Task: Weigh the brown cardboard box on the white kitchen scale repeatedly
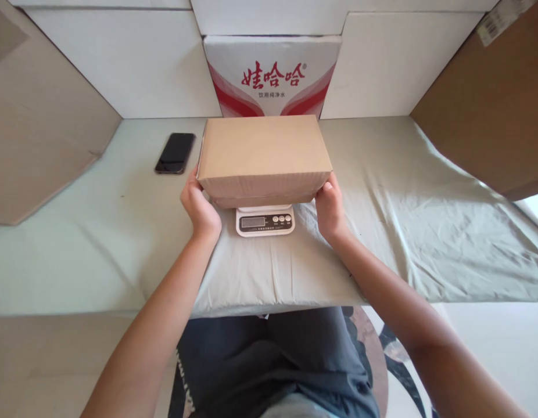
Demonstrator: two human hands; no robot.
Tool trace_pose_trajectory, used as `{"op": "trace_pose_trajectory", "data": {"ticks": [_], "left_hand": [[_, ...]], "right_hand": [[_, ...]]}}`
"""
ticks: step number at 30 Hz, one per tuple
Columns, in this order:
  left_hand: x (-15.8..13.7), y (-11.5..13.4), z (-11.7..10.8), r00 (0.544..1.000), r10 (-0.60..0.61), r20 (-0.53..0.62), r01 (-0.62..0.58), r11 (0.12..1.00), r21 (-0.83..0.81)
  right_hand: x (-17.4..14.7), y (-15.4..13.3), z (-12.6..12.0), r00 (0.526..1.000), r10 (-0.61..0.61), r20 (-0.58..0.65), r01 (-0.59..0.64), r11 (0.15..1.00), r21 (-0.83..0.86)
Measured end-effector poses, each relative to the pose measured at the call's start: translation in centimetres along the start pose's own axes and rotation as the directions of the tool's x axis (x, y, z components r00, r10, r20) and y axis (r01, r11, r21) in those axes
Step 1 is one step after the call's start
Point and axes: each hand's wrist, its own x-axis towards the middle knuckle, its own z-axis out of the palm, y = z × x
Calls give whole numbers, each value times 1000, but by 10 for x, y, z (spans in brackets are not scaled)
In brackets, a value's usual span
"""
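A closed brown cardboard box (264, 148) is held level between my two hands. My left hand (199, 203) grips its left side, fingers mostly hidden behind and under it. On the opposite side, my right hand (329, 203) grips the right end, thumb at the near corner. Directly below the box is a white digital kitchen scale (265, 223); its dark display and buttons face me, while its platform is mostly hidden. Whether the box rests on the platform or hangs just above it I cannot tell.
A black smartphone (175, 153) lies left of the box on the pale green cloth (121, 249). Behind stands a white-and-red printed carton (273, 75) among white panels. Large cardboard sheets (42, 116) flank the left and right sides. The table's front edge is near my lap.
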Motion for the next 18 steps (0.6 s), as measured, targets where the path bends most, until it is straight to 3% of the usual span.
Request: {"op": "trace_pose_trajectory", "data": {"ticks": [11, 18], "left_hand": [[-6, 4, 3, 999, -43, -7, 42, 991, -125], [-8, 10, 5, 999, -42, -20, 40, 996, -83]], "right_hand": [[-2, 0, 3, 999, 6, 32, -6, 1000, 9], [-5, -7, 7, 998, 15, 56, -17, 999, 38]]}}
